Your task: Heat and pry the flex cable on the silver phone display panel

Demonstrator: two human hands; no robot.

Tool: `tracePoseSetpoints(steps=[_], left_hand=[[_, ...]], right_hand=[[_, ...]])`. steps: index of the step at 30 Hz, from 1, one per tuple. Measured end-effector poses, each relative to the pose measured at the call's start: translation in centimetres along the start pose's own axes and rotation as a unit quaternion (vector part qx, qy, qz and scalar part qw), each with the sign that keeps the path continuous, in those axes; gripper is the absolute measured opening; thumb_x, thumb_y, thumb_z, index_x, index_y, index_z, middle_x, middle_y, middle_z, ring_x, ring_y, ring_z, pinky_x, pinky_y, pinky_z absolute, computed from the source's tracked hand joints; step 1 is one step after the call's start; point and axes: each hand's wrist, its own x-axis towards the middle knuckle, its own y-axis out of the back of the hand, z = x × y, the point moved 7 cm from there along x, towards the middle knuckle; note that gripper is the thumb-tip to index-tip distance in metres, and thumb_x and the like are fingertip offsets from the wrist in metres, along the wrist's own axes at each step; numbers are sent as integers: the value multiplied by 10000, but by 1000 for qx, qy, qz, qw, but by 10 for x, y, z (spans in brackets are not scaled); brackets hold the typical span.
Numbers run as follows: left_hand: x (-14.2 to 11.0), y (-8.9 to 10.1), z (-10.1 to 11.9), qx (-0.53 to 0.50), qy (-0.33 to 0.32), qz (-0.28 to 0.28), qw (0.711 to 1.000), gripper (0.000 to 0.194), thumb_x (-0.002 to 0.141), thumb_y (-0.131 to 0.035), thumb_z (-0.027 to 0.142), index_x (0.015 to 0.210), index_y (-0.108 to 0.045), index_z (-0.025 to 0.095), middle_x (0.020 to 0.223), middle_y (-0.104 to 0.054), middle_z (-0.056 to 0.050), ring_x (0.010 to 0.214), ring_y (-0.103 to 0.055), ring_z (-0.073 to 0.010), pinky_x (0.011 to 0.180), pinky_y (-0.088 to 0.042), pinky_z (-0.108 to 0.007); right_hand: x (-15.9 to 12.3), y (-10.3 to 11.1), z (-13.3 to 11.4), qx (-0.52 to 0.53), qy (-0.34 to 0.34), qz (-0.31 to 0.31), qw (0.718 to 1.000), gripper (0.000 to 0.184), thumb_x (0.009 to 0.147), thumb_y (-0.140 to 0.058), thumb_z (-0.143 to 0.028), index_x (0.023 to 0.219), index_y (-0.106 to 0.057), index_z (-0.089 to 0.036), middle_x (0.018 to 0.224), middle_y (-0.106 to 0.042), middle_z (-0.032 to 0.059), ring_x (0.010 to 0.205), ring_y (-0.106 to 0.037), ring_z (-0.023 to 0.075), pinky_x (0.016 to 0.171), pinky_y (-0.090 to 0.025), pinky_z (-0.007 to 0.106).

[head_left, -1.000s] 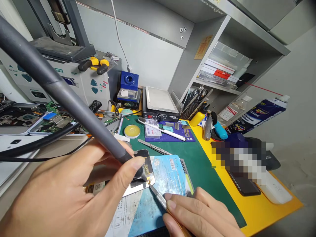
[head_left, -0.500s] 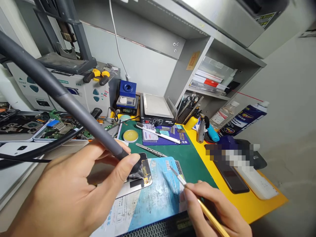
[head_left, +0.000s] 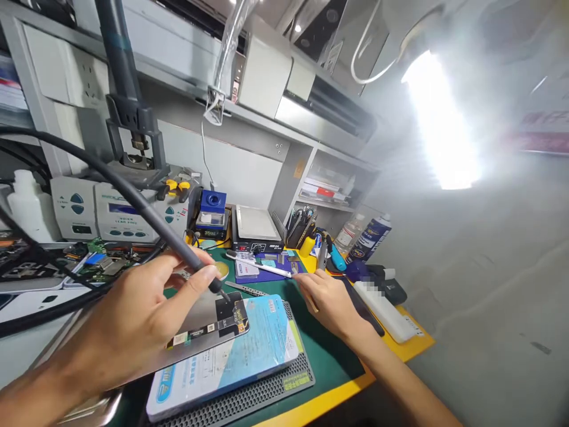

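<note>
since the last frame the right hand has swung away, reaching flat over the green mat, its grip hidden. left hand pinches the soldering iron, tip just above the phone board beneath its fingers.
</note>
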Motion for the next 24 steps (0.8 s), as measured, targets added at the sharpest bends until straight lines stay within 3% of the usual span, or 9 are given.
tracePoseSetpoints(steps=[2, 5, 8, 11, 15, 18, 21, 24], left_hand=[[5, 2, 5, -20, -15, -30, 999, 483, 843, -575, 725, 1069, -661, 307, 1070, -739, 22, 921, -691, -224, 710, -557, -275], [11, 4, 17, -37, -25, -52, 998, 532, 833, -567, 738, 1055, -640, 260, 1010, -729, -3, 723, -631, -190, 618, -515, -286], [17, 0, 32, -35, -35, -101, 994, 549, 846, -521, 730, 1052, -605, 229, 985, -707, -21, 598, -552, -156, 557, -479, -292], [29, -6, 48, -17, -46, -150, 987, 505, 865, -480, 683, 1000, -583, 206, 978, -673, -40, 548, -514, -138, 506, -457, -286], [48, -14, 69, 35, -49, -222, 973, 412, 863, -522, 599, 946, -561, 198, 746, -562, 5, 485, -462, -130, 454, -393, -268], [52, -26, 90, 76, -54, -309, 946, 295, 807, -615, 483, 870, -558, 201, 679, -498, 19, 519, -458, -140, 446, -368, -251], [50, -35, 114, 120, -68, -383, 914, 210, 725, -669, 381, 779, -564, 207, 646, -489, 18, 502, -443, -140, 440, -363, -257], [53, -29, 131, 171, -95, -387, 901, 203, 706, -681, 380, 713, -589, 199, 603, -474, 15, 498, -437, -146, 457, -360, -274]], right_hand=[[10, -9, 3, -4, 7, -31, 999, 267, 938, -538, -109, 1128, -717, -162, 1073, -778, 147, 903, -663, 271, 767, -539, 364], [18, -12, 5, 17, 3, -49, 999, 293, 857, -593, -55, 1083, -748, -159, 1054, -781, 150, 893, -666, 270, 780, -532, 361], [22, 8, -1, 61, -24, -18, 998, 316, 867, -579, -87, 1131, -741, -150, 1093, -762, 158, 951, -657, 275, 827, -513, 377], [32, 43, -20, 137, -67, 34, 988, 310, 977, -519, -296, 1131, -736, -136, 1012, -744, 135, 885, -648, 238, 785, -501, 348], [64, 72, -61, 279, -71, 23, 957, 422, 975, -514, -523, 1048, -747, -179, 690, -612, -7, 606, -529, 131, 540, -405, 241], [90, 76, -80, 365, -71, -1, 928, 448, 921, -568, -588, 933, -732, -171, 559, -443, -68, 476, -362, 85, 425, -270, 215], [107, 72, -83, 439, -82, -2, 895, 448, 888, -604, -586, 708, -618, -176, 512, -363, -90, 434, -279, 64, 389, -222, 206], [109, 68, -74, 503, -104, 20, 858, 483, 854, -639, -602, 633, -520, -189, 488, -412, -86, 405, -316, 54, 381, -255, 196]])
